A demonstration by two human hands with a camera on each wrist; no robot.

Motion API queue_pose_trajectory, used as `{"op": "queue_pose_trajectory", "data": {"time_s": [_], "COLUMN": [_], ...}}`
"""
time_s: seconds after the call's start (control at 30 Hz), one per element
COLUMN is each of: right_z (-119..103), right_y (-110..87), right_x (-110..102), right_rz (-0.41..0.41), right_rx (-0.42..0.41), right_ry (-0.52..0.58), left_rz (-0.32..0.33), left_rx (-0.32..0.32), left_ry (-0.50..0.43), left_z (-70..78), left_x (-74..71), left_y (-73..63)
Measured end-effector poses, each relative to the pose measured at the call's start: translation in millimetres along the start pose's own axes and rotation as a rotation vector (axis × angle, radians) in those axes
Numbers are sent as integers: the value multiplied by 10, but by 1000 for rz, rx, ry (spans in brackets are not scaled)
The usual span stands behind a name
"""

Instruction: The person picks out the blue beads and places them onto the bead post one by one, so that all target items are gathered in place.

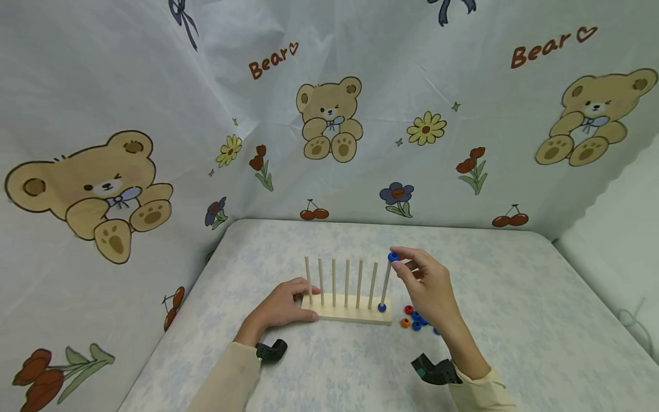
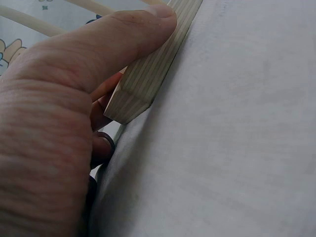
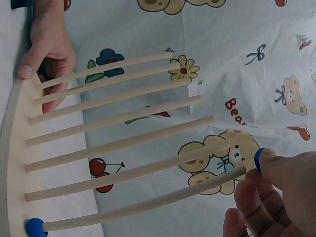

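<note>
A wooden peg board [image 1: 346, 310] stands on the table, with several upright pegs in a row. My left hand [image 1: 286, 303] grips its left end, the thumb along the front edge; in the left wrist view that thumb [image 2: 143, 32] lies on the board's side [image 2: 155, 66]. My right hand [image 1: 429, 283] pinches a blue bead [image 1: 393, 256] between thumb and fingertips at the top of the rightmost peg [image 1: 386, 280]. The right wrist view shows this held bead [image 3: 257, 159] just off the peg's tip. Another blue bead [image 3: 36, 227] sits at the foot of that peg.
Right of the board lie loose beads: a red bead [image 1: 409, 309], an orange bead [image 1: 405, 323] and several blue beads [image 1: 417, 325], partly hidden by my right hand. A printed bear curtain [image 1: 329, 189] hangs behind the table [image 1: 329, 366].
</note>
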State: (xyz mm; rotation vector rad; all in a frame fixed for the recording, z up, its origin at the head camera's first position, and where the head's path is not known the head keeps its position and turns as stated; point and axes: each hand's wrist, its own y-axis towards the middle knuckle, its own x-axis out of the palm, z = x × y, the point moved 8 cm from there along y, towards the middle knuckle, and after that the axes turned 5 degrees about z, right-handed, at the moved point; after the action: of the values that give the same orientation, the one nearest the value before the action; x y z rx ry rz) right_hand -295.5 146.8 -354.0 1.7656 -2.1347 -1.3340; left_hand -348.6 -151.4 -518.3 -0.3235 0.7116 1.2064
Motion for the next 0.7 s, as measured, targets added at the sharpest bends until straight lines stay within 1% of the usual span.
{"op": "queue_pose_trajectory", "data": {"time_s": [0.17, 0.4, 0.53, 0.7], "right_z": [5, 30, 45, 51], "right_y": [-3, -6, -15, -22], "right_x": [4, 33, 45, 61], "right_rz": [6, -7, -17, -28], "right_rx": [2, 22, 42, 46], "right_ry": [-16, -31, -29, -27], "left_rz": [3, 2, -3, -4], "left_rx": [4, 30, 16, 22], "left_ry": [20, 6, 1, 2], "left_z": [-12, 3, -10, -1], "left_x": [6, 5, 13, 4], "left_y": [24, 14, 1, -1]}}
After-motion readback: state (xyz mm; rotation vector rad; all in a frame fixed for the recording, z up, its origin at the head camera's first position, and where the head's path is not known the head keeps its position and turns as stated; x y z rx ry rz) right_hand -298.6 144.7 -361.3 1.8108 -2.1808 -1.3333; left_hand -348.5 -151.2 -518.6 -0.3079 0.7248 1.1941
